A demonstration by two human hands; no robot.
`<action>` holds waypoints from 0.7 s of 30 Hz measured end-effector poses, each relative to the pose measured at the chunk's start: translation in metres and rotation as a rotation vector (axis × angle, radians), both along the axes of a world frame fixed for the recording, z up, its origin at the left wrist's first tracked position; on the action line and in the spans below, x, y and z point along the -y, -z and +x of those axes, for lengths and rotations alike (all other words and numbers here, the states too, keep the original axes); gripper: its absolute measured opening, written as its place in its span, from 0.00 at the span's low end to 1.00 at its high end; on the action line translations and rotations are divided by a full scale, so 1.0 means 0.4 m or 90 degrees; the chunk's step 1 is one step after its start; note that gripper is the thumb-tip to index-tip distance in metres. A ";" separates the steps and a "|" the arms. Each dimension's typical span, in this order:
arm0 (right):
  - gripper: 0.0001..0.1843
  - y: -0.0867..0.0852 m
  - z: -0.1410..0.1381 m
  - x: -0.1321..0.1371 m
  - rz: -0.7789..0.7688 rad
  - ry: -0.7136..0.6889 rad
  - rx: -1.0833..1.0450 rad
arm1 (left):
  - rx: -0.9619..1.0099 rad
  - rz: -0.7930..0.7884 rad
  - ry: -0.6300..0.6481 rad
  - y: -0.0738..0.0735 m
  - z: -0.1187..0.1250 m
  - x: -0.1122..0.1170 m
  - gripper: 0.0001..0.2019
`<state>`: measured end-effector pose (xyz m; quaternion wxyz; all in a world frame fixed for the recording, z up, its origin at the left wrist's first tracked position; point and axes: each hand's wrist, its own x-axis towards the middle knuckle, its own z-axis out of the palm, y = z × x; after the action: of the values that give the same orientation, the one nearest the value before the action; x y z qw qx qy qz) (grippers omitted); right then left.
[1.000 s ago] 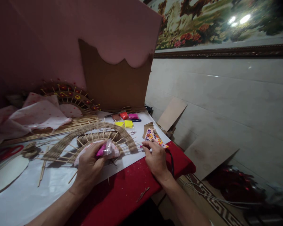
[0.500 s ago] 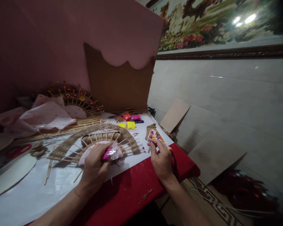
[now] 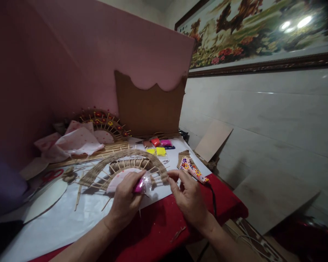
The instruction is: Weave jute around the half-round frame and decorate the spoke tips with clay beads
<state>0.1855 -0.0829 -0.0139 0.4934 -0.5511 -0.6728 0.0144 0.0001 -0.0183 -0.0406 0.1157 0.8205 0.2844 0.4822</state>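
Here, the pink packet (image 3: 141, 185) in clear wrap sits clenched in my left hand (image 3: 125, 199), resting against the woven arc (image 3: 125, 158) just beyond the knuckles, likely for steadiness. Right of that grip, my right hand (image 3: 190, 196) draws its fingertips (image 3: 171, 177) close at the arc's stick ends; whether they pinch anything I cannot tell. Just past it lies a flowered tool (image 3: 193, 171), and the red table (image 3: 164, 222) ends close on the right, with bare cloth nearer me.
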 end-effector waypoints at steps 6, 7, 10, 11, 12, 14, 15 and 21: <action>0.16 -0.038 -0.038 0.000 -0.024 -0.180 -0.046 | 0.041 -0.208 0.141 -0.039 0.004 0.039 0.07; 0.17 -0.046 -0.041 0.000 -0.036 -0.196 -0.053 | 0.044 -0.260 0.167 -0.044 0.006 0.046 0.07; 0.10 -0.060 -0.047 -0.002 -0.094 -0.211 -0.064 | 0.056 -0.370 0.232 -0.052 0.010 0.060 0.13; 0.07 -0.061 -0.047 -0.002 -0.113 -0.211 -0.068 | 0.057 -0.390 0.250 -0.052 0.010 0.062 0.14; 0.04 -0.061 -0.047 -0.003 -0.130 -0.211 -0.072 | 0.057 -0.406 0.266 -0.052 0.010 0.063 0.15; 0.03 -0.056 -0.046 -0.005 -0.160 -0.209 -0.087 | 0.059 -0.430 0.288 -0.051 0.010 0.063 0.16; 0.04 -0.052 -0.045 -0.007 -0.172 -0.209 -0.096 | 0.063 -0.443 0.295 -0.050 0.010 0.061 0.15; 0.04 -0.039 -0.045 -0.015 -0.182 -0.203 -0.116 | 0.103 -0.497 0.281 -0.038 0.013 0.048 0.08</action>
<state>0.1674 -0.0769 0.0016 0.4606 -0.4987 -0.6951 0.2365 0.0051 -0.0375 -0.0253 0.5385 0.7159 0.2530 0.3654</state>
